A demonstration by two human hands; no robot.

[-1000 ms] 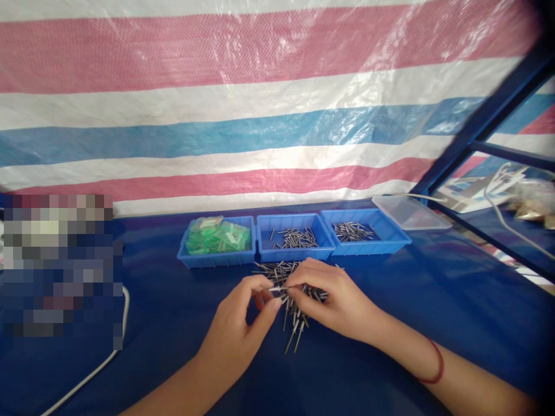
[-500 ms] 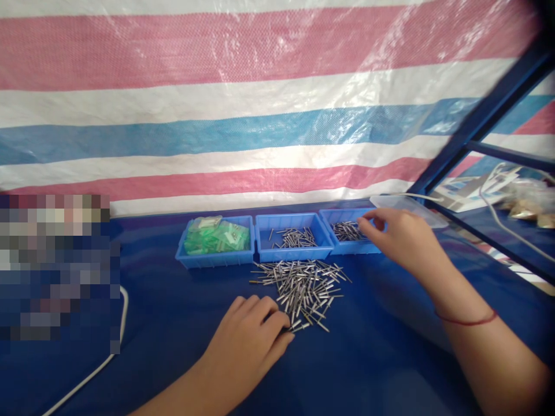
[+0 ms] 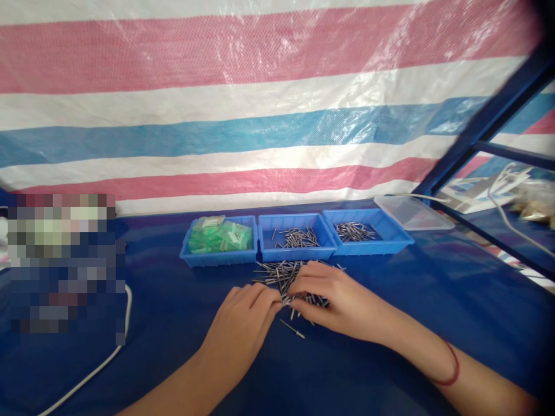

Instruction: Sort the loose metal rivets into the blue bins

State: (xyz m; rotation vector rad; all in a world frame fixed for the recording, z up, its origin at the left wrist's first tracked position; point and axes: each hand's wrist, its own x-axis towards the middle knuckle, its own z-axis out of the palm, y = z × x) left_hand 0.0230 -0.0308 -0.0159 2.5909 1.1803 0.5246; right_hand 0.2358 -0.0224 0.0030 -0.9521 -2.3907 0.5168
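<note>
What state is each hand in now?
Left hand: curled beside the rivet pile; hold unclear.
Right hand: curled over the pile; hold unclear.

On the table (image 3: 390,375), in a row: left bin (image 3: 219,261) held packets (image 3: 223,237), middle bin (image 3: 297,254) and right bin (image 3: 373,249) held pins (image 3: 301,237). Rivet pile (image 3: 277,273) lay just before the middle bin. Lid (image 3: 418,214) sat right-rear of the right bin.

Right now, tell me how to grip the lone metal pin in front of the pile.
Best pinch the metal pin across its thicker right end, probably from the near side: it lies flat on the table, with the pile beyond it.
</note>
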